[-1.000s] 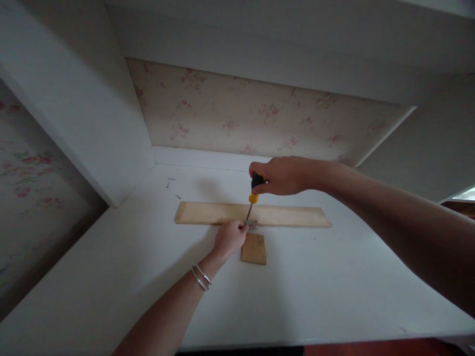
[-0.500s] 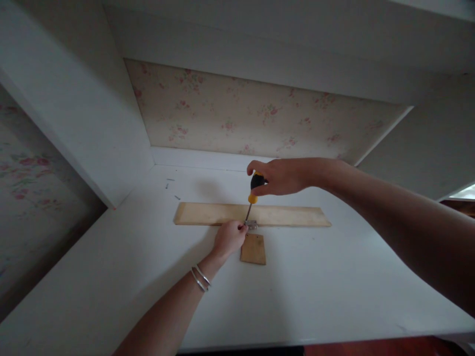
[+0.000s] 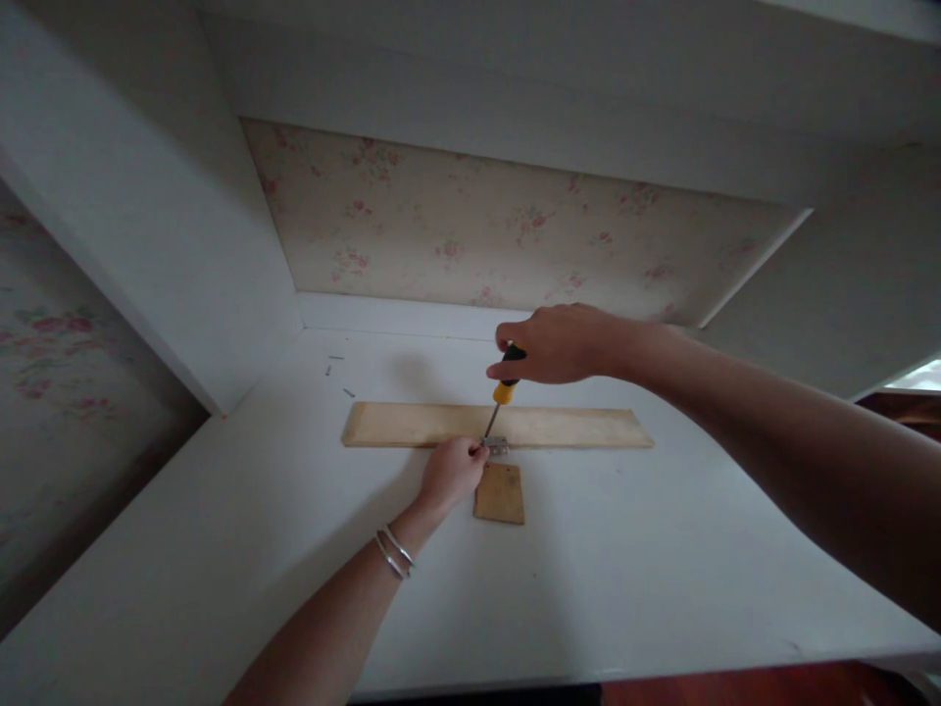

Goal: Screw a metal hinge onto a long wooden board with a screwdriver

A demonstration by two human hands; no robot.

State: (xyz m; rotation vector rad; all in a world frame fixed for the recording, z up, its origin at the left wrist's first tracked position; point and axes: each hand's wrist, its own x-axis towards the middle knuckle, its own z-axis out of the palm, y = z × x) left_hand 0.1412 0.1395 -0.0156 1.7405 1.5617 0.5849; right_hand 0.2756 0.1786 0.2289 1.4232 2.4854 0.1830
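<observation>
My right hand (image 3: 563, 343) is closed round the black and yellow handle of a screwdriver (image 3: 503, 392), which leans slightly with its tip down. That tip meets the left end of a small metal hinge (image 3: 497, 445) on the front edge of a long pale wooden board (image 3: 573, 426). Fingers of my left hand (image 3: 452, 471) pinch at the hinge's left end, beside the screwdriver tip; any screw there is too small to make out. Just in front of the hinge lies a short brown wooden piece (image 3: 500, 495) with small holes along its far edge.
Several screws (image 3: 349, 392) lie on the white surface (image 3: 603, 569) left of the board's far corner. White panels (image 3: 147, 216) rise at the left and overhead, with flowered wallpaper (image 3: 456, 221) behind. The surface's front edge runs along the bottom.
My right hand has turned on the screwdriver handle, its fingers now wrapped further round it. My left hand stays at the hinge. The whole view has shifted slightly.
</observation>
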